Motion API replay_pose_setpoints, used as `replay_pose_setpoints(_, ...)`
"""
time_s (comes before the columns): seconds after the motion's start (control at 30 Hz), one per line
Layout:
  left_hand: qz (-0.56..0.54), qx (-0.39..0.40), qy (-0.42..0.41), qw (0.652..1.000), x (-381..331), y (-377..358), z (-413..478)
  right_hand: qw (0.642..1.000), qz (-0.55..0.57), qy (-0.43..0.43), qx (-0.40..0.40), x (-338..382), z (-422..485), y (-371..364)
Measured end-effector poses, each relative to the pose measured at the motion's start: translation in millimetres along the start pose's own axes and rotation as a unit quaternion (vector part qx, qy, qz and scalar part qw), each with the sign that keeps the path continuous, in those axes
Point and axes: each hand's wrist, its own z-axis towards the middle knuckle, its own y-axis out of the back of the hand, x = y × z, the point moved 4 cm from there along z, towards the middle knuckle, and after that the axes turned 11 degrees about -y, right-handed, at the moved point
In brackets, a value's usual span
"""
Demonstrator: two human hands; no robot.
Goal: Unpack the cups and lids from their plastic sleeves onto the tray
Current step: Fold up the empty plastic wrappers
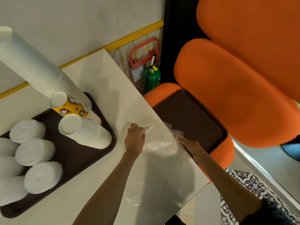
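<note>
Looks nearly done: cups (pixel 40 70) & lids (pixel 34 151) sit stacked on tray (pixel 73 156) at table's (pixel 97 78) left edge, flat empty-looking sleeve (pixel 159 146) lies nr right edge, L hand (pixel 134 140) fingers pinching it, R hand (pixel 190 146) on it, fingers too blurred to tell.

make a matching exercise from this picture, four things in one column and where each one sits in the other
Things
1. lid stacks
2. plastic sleeve
3. spare brown tray
4. green fire extinguisher

Places
A. on the orange seat
B. beside the red hand truck
C. on the white table, between the left hand and right hand
D. on the loaded brown tray

Pairs: 1-D, 2-C, 3-A, 4-B
</note>
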Motion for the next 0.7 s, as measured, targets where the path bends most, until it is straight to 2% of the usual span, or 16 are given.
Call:
replay_pose_setpoints(0.07,0.004,0.000,-0.003,1.000,-0.2,0.9,0.4,0.999,0.041,0.012,-0.013,2.1,-0.8,-1.3)
replay_pose_setpoints(0.2,-0.053,-0.005,0.021,0.998,3.8,3.3,1.0,0.992,0.045,0.109,-0.036,22.8,-12.6,-4.0)
replay_pose_setpoints(0.3,-0.163,-0.027,0.081,0.983,8.9,10.1,0.1,0.982,0.054,0.178,0.034,41.2,-33.4,-9.0)
replay_pose_setpoints(0.37,-0.275,-0.033,0.142,0.950,9.6,19.7,-0.4,0.971,0.069,0.204,0.106,55.1,-52.9,-14.6)
replay_pose_setpoints(0.47,-0.450,-0.050,0.196,0.870,8.5,37.8,-1.5,0.950,0.075,0.239,0.187,75.8,-83.7,-17.0)
replay_pose_setpoints(0.6,-0.591,-0.059,0.194,0.781,2.8,69.1,-2.9,0.918,0.022,0.311,0.246,101.2,-127.8,-13.8)
replay_pose_setpoints(0.7,-0.644,-0.044,0.142,0.750,-9.4,101.0,-2.6,0.897,-0.017,0.349,0.269,116.0,-157.5,-4.8)
